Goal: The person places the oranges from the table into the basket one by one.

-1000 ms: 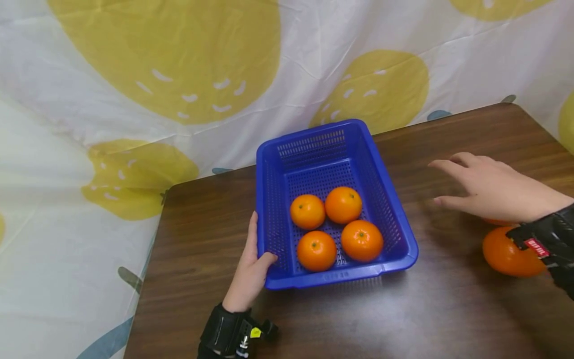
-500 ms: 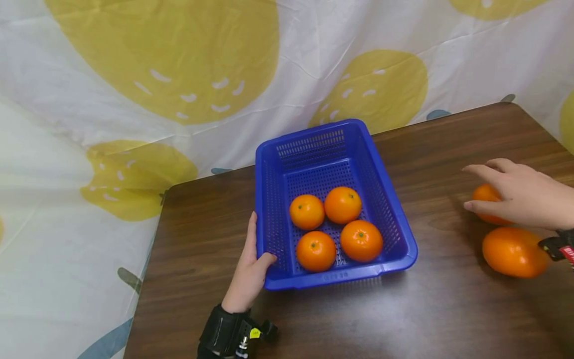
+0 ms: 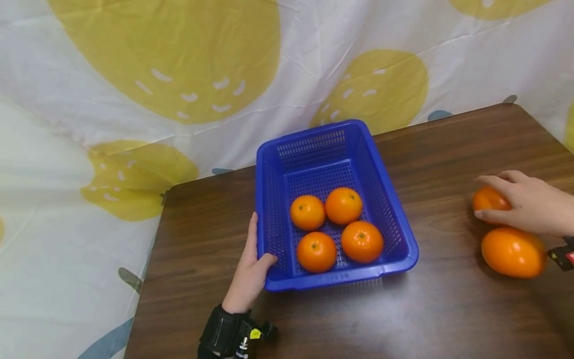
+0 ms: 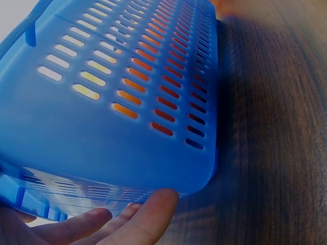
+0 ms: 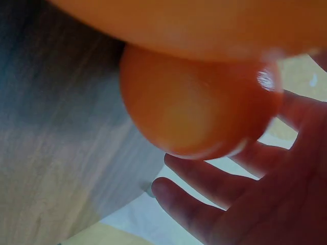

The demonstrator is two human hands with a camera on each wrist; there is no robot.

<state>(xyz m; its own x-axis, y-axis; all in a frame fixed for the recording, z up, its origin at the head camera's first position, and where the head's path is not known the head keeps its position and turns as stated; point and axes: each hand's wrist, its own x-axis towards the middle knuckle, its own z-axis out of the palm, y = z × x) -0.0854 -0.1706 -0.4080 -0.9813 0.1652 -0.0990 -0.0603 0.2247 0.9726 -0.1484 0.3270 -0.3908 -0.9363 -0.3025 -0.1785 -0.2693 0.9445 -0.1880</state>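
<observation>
My left hand (image 3: 251,271) grips the near left corner of a blue plastic basket (image 3: 332,279), thumb over the rim and fingers along the outside wall. Several oranges (image 3: 316,252) lie inside, toward its near end. At the right of the table, my right hand (image 3: 531,204) is over an orange (image 3: 489,198), with the thumb on its near side and the fingers on its far side. In the right wrist view, the fingers (image 5: 199,178) spread around that orange, and some fingertips stand apart from it. A second orange (image 3: 513,253) sits just nearer, below the hand.
The brown wooden table (image 3: 202,239) carries the basket and the loose oranges. A white cloth with yellow fruit shapes (image 3: 372,89) hangs behind the table and along its left side.
My right hand has moved right and down, from beside the basket to over the farther loose orange. The left hand and basket have stayed in place.
</observation>
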